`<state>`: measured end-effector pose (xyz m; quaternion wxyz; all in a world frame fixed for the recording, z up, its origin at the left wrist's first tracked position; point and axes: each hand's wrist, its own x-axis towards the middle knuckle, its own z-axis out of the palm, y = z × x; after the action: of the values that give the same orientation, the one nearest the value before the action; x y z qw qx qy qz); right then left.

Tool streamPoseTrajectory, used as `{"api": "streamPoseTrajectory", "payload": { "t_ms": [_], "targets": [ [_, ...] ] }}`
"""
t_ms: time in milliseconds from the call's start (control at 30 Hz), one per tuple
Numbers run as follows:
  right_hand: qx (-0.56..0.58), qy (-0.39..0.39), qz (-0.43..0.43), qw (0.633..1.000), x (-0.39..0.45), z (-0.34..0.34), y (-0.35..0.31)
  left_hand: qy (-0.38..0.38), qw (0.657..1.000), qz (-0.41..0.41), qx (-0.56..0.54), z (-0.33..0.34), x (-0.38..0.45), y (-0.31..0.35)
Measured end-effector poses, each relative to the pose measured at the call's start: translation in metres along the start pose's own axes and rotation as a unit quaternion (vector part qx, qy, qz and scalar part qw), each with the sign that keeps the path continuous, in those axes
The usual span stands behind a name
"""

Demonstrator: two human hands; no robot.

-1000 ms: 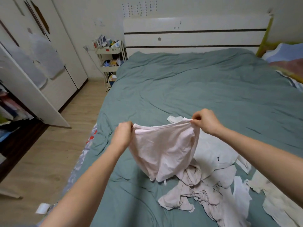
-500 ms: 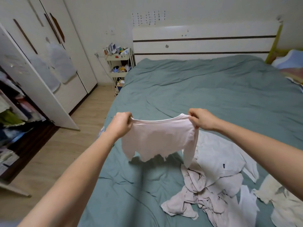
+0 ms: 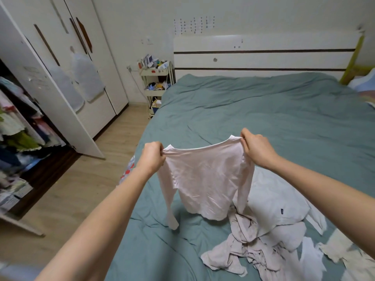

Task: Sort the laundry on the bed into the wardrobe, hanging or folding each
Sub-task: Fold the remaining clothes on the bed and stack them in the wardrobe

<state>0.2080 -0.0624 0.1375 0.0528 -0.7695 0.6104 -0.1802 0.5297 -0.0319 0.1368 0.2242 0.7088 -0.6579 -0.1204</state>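
Observation:
A pale pink long-sleeved top [image 3: 207, 179] hangs spread out above the bed, both sleeves dangling. My left hand [image 3: 153, 157] grips its left shoulder and my right hand [image 3: 256, 148] grips its right shoulder. Below and to the right, a heap of pale laundry [image 3: 269, 246] lies on the green bed cover [image 3: 253, 110]: a crumpled pinkish piece in front, white pieces behind it. The wardrobe [image 3: 18, 138] stands open at the left, with clothes hanging and stacked inside.
The open wardrobe door [image 3: 50, 86] juts out over the wooden floor [image 3: 81, 189] between wardrobe and bed. A white trolley [image 3: 156, 82] full of small items stands by the headboard [image 3: 263, 55]. Pillows [image 3: 365, 88] lie at the far right.
The pink top has been lifted and shaken out: it was bunched between my hands, now it hangs flat with both sleeves down. My hands have moved apart and the view has tilted up.

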Motion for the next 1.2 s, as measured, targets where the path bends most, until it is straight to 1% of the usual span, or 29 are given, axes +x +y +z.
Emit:
{"api": "streamPoseTrajectory", "payload": {
  "t_ms": [133, 233, 300, 333, 367, 400, 433, 467, 500, 533, 567, 600, 633, 667, 700, 733, 767, 800, 867, 900, 933, 967, 1000, 1033, 1067, 1100, 1133, 1167, 1200],
  "targets": [
    [-0.126, -0.087, -0.027, 0.988, -0.008, -0.007, -0.003, -0.013, 0.999, 0.025, 0.027, 0.005, -0.001, -0.004],
    [-0.135, -0.085, -0.019, 0.987, -0.011, -0.010, -0.003, -0.013, 0.999, 0.043, 0.018, 0.005, -0.001, -0.011],
    [-0.092, -0.046, -0.003, 0.995, -0.011, -0.005, 0.000, -0.036, 0.998, 0.047, 0.022, 0.003, -0.001, -0.015],
    [-0.058, -0.035, 0.004, 0.998, -0.011, 0.000, 0.002, -0.065, 0.996, 0.048, 0.035, 0.004, 0.000, -0.017],
    [-0.020, -0.042, 0.013, 0.999, -0.010, 0.004, 0.002, -0.094, 0.993, 0.045, 0.049, 0.003, 0.000, -0.016],
    [0.022, -0.061, 0.027, 0.998, -0.008, 0.006, 0.002, -0.097, 0.993, 0.047, 0.053, 0.002, 0.001, -0.016],
    [0.059, -0.067, 0.047, 0.995, -0.004, 0.003, 0.001, -0.063, 0.996, 0.046, 0.046, 0.000, 0.004, -0.013],
    [0.092, -0.036, 0.070, 0.993, 0.005, 0.000, 0.000, -0.004, 0.999, 0.040, 0.013, -0.003, 0.009, -0.008],
    [0.125, 0.036, 0.096, 0.987, 0.013, -0.005, -0.002, 0.080, 0.995, 0.030, -0.044, -0.008, 0.014, 0.000],
    [0.158, 0.128, 0.116, 0.972, 0.020, -0.012, -0.006, 0.172, 0.978, 0.028, -0.110, -0.012, 0.017, 0.010],
    [0.182, 0.211, 0.122, 0.953, 0.023, -0.017, -0.011, 0.210, 0.965, 0.026, -0.156, -0.015, 0.018, 0.021],
    [0.196, 0.232, 0.116, 0.946, 0.022, -0.019, -0.019, 0.183, 0.966, 0.045, -0.176, -0.015, 0.020, 0.028],
    [0.180, 0.177, 0.084, 0.964, 0.019, -0.015, -0.024, 0.103, 0.984, 0.078, -0.121, -0.009, 0.021, 0.031],
    [0.129, 0.054, 0.045, 0.989, 0.012, -0.005, -0.028, -0.009, 0.995, 0.085, -0.044, 0.000, 0.018, 0.030],
    [0.067, -0.092, 0.030, 0.993, 0.004, 0.006, -0.027, -0.087, 0.994, 0.054, 0.030, 0.008, 0.018, 0.023],
    [0.018, -0.179, 0.053, 0.982, -0.001, 0.014, -0.022, -0.101, 0.991, 0.014, 0.086, 0.010, 0.021, 0.014],
    [0.015, -0.177, 0.087, 0.980, -0.002, 0.019, -0.016, -0.054, 0.996, -0.016, 0.074, 0.008, 0.023, 0.007],
    [0.055, -0.119, 0.126, 0.983, 0.000, 0.019, -0.011, 0.007, 0.998, -0.036, 0.046, 0.003, 0.029, 0.001],
    [0.128, 0.039, 0.177, 0.975, 0.009, 0.011, -0.011, 0.130, 0.990, -0.048, -0.021, -0.010, 0.033, 0.007],
    [0.162, 0.117, 0.178, 0.963, 0.013, 0.006, -0.015, 0.179, 0.981, -0.032, -0.066, -0.014, 0.031, 0.014],
    [0.198, 0.180, 0.161, 0.950, 0.013, 0.003, -0.020, 0.225, 0.968, -0.003, -0.108, -0.016, 0.026, 0.021],
    [0.219, 0.219, 0.140, 0.940, 0.013, 0.003, -0.026, 0.238, 0.962, 0.021, -0.131, -0.015, 0.020, 0.025],
    [0.213, 0.211, 0.126, 0.945, 0.012, 0.003, -0.028, 0.212, 0.969, 0.051, -0.118, -0.011, 0.015, 0.025],
    [0.169, 0.147, 0.100, 0.970, 0.008, 0.008, -0.025, 0.147, 0.984, 0.079, -0.055, -0.003, 0.010, 0.020],
    [0.110, 0.016, 0.080, 0.991, 0.002, 0.013, -0.022, 0.048, 0.994, 0.090, 0.026, 0.005, 0.006, 0.011],
    [0.063, -0.137, 0.085, 0.985, -0.004, 0.017, -0.015, -0.034, 0.992, 0.073, 0.094, 0.010, 0.003, 0.003],
    [0.058, -0.230, 0.114, 0.965, -0.009, 0.017, -0.007, -0.064, 0.990, 0.037, 0.121, 0.011, 0.002, -0.004],
    [0.075, -0.237, 0.143, 0.958, -0.011, 0.017, -0.001, -0.046, 0.993, 0.006, 0.111, 0.010, 0.001, -0.008],
    [0.094, -0.181, 0.166, 0.965, -0.008, 0.015, 0.004, -0.013, 0.995, -0.012, 0.102, 0.009, 0.001, -0.007]
  ]
}}
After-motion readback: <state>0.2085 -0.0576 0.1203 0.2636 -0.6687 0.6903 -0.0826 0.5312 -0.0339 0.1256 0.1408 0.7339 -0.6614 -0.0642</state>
